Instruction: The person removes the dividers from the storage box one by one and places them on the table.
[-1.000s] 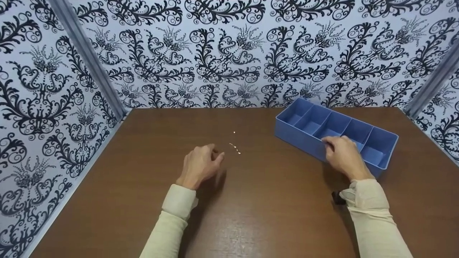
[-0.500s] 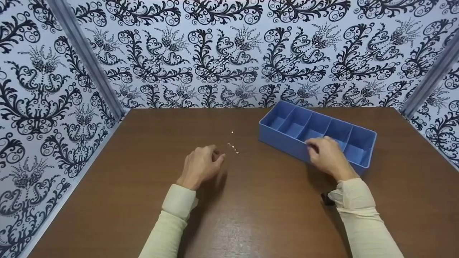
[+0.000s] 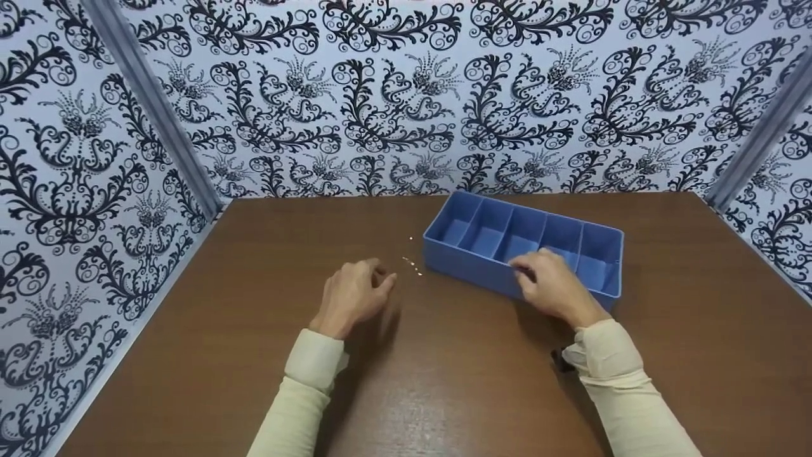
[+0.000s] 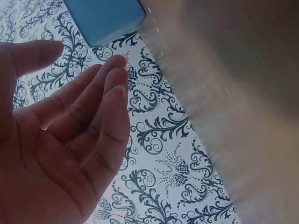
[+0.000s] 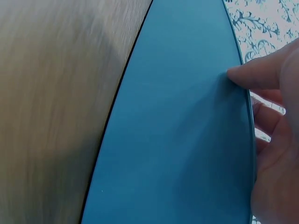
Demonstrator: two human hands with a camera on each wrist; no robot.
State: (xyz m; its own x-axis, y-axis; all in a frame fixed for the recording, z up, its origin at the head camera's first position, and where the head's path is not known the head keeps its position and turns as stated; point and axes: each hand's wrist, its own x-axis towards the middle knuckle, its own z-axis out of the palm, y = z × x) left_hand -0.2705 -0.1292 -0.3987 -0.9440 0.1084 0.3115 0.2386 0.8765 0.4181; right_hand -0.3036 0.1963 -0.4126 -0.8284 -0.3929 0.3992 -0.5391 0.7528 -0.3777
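Observation:
A long blue compartment box (image 3: pixel 469 264) stands at an angle on the brown table, its row of compartments facing up. My right hand (image 3: pixel 552 285) pinches the box's near long rim; in the right wrist view the thumb (image 5: pixel 243 77) presses the outer wall while the other fingers go over to the inside. My left hand (image 3: pixel 355 293) hovers over the table left of the box, fingers loosely bent and nothing held. In the left wrist view its palm (image 4: pixel 51 163) shows bare, with a corner of the blue box (image 4: pixel 107 21) beyond the fingertips.
Small bright specks (image 3: pixel 415 266) show on the table (image 3: pixel 431 368) between my left hand and the box. A wall with black scroll patterns (image 3: pixel 393 101) rises behind the table's back edge, and another (image 3: pixel 76 190) stands along the left side.
My right hand has drawn the blue box leftward and slightly nearer across the table, keeping its pinch on the rim. My left hand has stayed almost where it was.

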